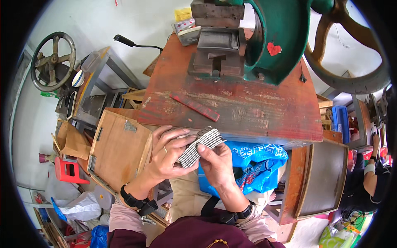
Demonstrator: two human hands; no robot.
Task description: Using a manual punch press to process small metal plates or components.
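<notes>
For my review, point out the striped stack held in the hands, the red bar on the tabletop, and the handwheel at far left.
Striped stack (192, 154): head view, on its striped face.
Red bar (194, 107): head view, mid-length on top.
Handwheel (53, 59): head view, on its hub.

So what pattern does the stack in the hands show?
The stack shows dark and off-white stripes, clearest in the head view.

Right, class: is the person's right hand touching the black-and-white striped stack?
Touching. The head view shows it: the thumb of the right hand lies against the striped stack, its tip covering some of the stripes.
</notes>
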